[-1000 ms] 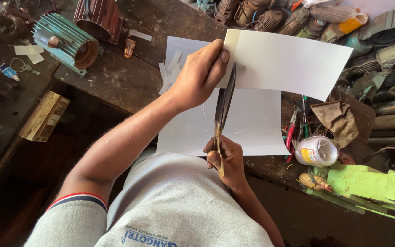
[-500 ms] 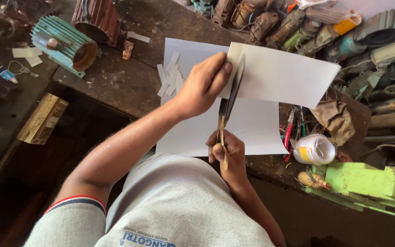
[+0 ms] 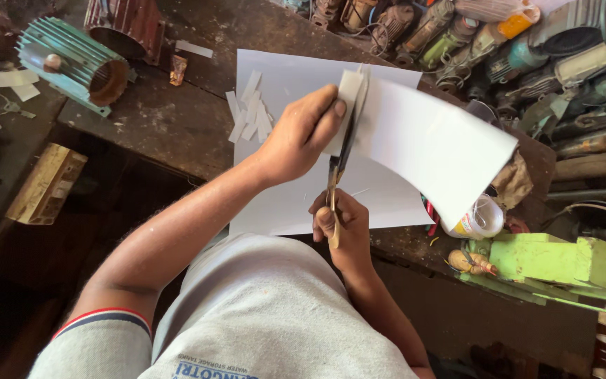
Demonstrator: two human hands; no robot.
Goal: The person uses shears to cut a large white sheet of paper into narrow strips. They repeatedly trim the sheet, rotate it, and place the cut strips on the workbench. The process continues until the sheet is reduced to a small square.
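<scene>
Two hands are busy: a white paper sheet (image 3: 436, 140) is pinched by left-hand fingers (image 3: 320, 116), while scissors (image 3: 338, 175) are gripped by right-hand fingers (image 3: 327, 217) just below.

**Single head view, looking steeply down**

Worn on the head, aimed down over chest and forearms onto the workbench (image 3: 163, 126). Close range: left hand (image 3: 303, 133) at centre, right hand (image 3: 338, 221) just below. Bench edge running from 9 o'clock towards 4 o'clock; cluttered tools at 1 to 3 o'clock. No second view to overlap.
</scene>
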